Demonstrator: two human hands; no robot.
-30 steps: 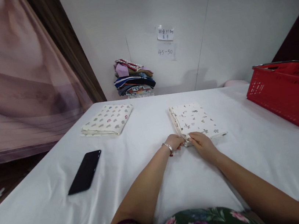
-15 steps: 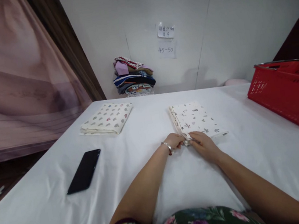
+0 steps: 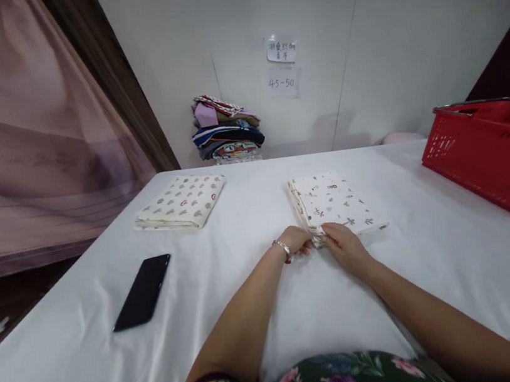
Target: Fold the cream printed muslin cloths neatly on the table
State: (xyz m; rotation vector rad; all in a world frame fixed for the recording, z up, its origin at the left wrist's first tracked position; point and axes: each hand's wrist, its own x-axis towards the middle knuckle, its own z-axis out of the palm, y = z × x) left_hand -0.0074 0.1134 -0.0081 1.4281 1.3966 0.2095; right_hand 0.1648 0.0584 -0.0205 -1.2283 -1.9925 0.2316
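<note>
**At the near left corner of a folded off-white fabric cloth with small dark leaf-like prints (image 3: 334, 195)**

Pinching a bunched bit of that corner between thumb and fingers of the bare right hand (image 3: 346, 246), with scarcely any gap. Curling in the fingers of the bare left hand (image 3: 296, 240), just beside the same corner; impossible to tell whether any fabric is caught there, with the fingertips turned out of sight. Wearing a silver-coloured metal bracelet (image 3: 283, 249) on the left wrist.

Lying flat right of the middle of a white, lightly creased tablecloth (image 3: 223, 252), in a squarish folded block with layers along its left edge: the printed cloth. Farther left, well apart: a second folded cream cloth with grey and red prints (image 3: 185, 201). Nearer on the left: a flat black rectangular phone (image 3: 143, 293). At the far right: a red plastic basket with a metal handle (image 3: 493, 164). Beyond the far edge: a stack of folded multicoloured fabrics (image 3: 228, 134).
</note>
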